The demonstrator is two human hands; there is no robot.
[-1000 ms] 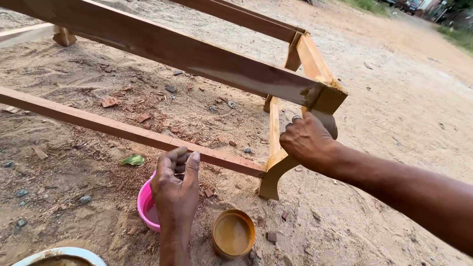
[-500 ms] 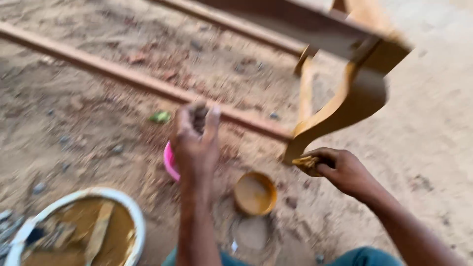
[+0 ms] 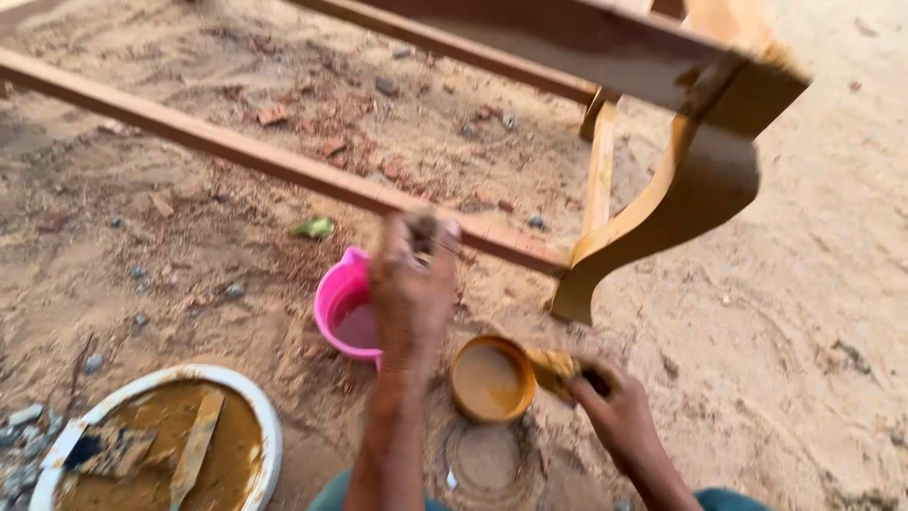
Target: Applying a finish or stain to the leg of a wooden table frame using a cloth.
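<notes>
Outdoors, on sandy ground, a person crouches beside a bare wooden furniture frame [image 3: 284, 166] with a curved, ochre-coated leg [image 3: 653, 222]. The right hand [image 3: 619, 416] is closed around a small paste-laden pad or brush [image 3: 558, 369], blurred beyond telling which, and holds it at the rim of a small round tin of ochre-brown paste [image 3: 490, 378] just to its left, apparently to load it. The tin stands on the sand close below the curved leg, within easy reach of the work.

The left hand [image 3: 411, 284] is raised upright between the tin and a pink plastic bucket [image 3: 345, 317] behind it, fingers curled about something small and dark [image 3: 421, 232]; motion blur hides what it is. Nearer the person, to the left of that arm, a white-rimmed round basin of brown mixture [image 3: 165, 445] holds a flat wooden stirring stick [image 3: 194, 445] and a dark scrap. A green leaf [image 3: 315, 227] and broken brick bits lie beyond the bucket, under the frame's long rail.

Compared with a second ago, the right hand has come down from the top of the leg to the tin, and the view has tipped downward, bringing the basin fully into sight. The left hand has kept its raised pose, and the tin and bucket have not moved.
</notes>
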